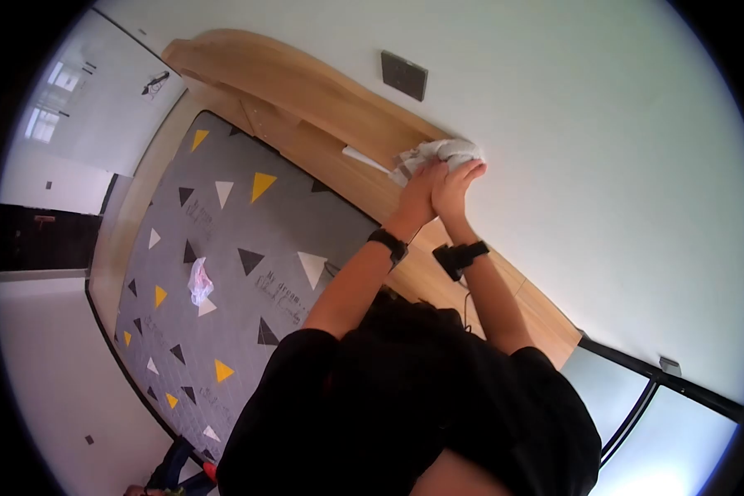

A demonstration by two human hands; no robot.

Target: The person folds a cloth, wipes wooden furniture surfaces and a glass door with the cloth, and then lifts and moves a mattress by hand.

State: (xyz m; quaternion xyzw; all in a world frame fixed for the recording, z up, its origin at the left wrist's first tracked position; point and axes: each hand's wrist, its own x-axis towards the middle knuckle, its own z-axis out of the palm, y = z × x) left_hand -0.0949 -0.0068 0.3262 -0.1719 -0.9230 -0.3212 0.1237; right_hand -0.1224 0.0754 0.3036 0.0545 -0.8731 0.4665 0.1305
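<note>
White cloth [438, 152], bunched into folds, lies at the top edge of the wooden headboard [331, 87], where the wood meets the pale wall [570, 182]; in the head view, both arms reach up to it, the left hand [422, 187] and the right hand [451, 192] side by side and touching, probably so that the two share the pressure on one small spot. The right hand has its fingers against the cloth, with one digit standing out to the side; the left hand meets the cloth's lower edge; how far either hand is closed cannot be told, as the folds hide the fingertips, so they may grip it or only press it against the surface behind.

A narrow white piece [365, 160] lies along the headboard near the cloth; a dark wall plate [404, 76] sits above, apart from the hands; crumpled pinkish-white material [199, 282] rests on the patterned mattress [223, 223], well apart from the work; part of another person [169, 478] shows at the lower left.
</note>
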